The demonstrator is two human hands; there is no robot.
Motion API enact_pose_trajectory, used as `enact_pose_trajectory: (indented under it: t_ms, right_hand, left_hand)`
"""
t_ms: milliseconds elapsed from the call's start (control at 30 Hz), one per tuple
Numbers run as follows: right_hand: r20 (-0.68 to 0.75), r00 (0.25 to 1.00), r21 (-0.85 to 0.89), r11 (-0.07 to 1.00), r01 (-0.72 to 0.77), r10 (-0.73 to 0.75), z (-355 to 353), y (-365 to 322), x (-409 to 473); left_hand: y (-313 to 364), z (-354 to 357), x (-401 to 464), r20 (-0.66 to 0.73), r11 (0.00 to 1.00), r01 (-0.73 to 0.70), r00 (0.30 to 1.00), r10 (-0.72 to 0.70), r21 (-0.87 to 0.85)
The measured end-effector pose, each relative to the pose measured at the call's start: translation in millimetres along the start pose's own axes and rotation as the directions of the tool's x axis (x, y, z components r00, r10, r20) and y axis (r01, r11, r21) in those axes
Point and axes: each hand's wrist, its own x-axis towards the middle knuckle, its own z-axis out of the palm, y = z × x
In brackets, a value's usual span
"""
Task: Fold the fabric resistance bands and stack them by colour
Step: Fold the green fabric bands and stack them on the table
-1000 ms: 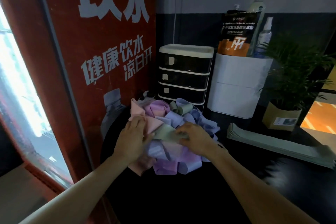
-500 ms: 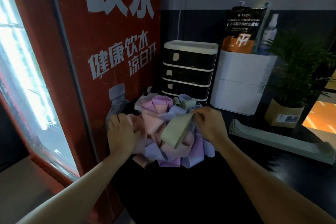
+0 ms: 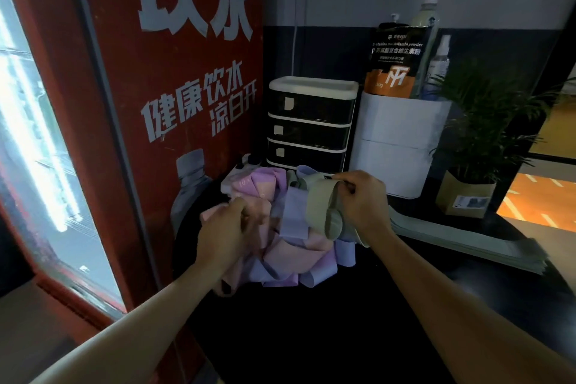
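Observation:
A loose heap of fabric resistance bands [image 3: 290, 256] in pink, purple and lilac lies on the dark table against the red cabinet. My right hand [image 3: 364, 203] grips a sage-green band [image 3: 321, 209] by its upper edge and holds it lifted over the right side of the heap, its loop hanging open. My left hand [image 3: 224, 237] rests on the left side of the heap, fingers curled over a pink band [image 3: 265, 227]. A flat stack of folded green bands [image 3: 467, 243] lies to the right on the table.
A red drinks cabinet [image 3: 174, 103] walls off the left. Behind the heap stand a black drawer unit [image 3: 311, 125] and a white box [image 3: 402, 140] with a pouch and bottles. A potted plant [image 3: 477, 165] stands at the right. Dark table [image 3: 311, 337] in front.
My right hand has pulled the green band up and to the right, free of the heap. My left hand has shifted to the heap's left side and holds the pink fabric down.

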Motion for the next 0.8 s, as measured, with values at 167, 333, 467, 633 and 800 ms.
enact_pose_trajectory:
  t_ms: [167, 333, 467, 633, 800]
  right_hand:
    - [-0.025, 1.0, -0.021, 1.0, 0.01, -0.01, -8, -2, 2]
    - [0.02, 0.999, -0.006, 0.999, -0.037, 0.037, -4, -3, -3]
    - [0.017, 0.999, -0.002, 1.0, -0.029, 0.029, -4, -6, -5]
    - [0.019, 0.999, 0.0, 0.999, -0.035, 0.035, -6, -9, -1]
    - [0.023, 0.999, 0.004, 0.999, -0.045, 0.045, -6, -10, -1]
  left_hand:
    - [-19, 5, 5, -0.047, 0.998, 0.042, 0.998, -0.04, 0.042]
    - [-32, 21, -8, 0.209, 1.0, 0.018, 0.978, -0.015, -0.013]
    - [-26, 17, -12, 0.164, 1.0, 0.014, 0.986, -0.009, -0.025]
    - [-3, -1, 8, 0.027, 0.998, 0.014, 1.0, -0.016, 0.06]
    - [-11, -2, 5, -0.079, 0.994, 0.108, 0.991, -0.11, -0.02]
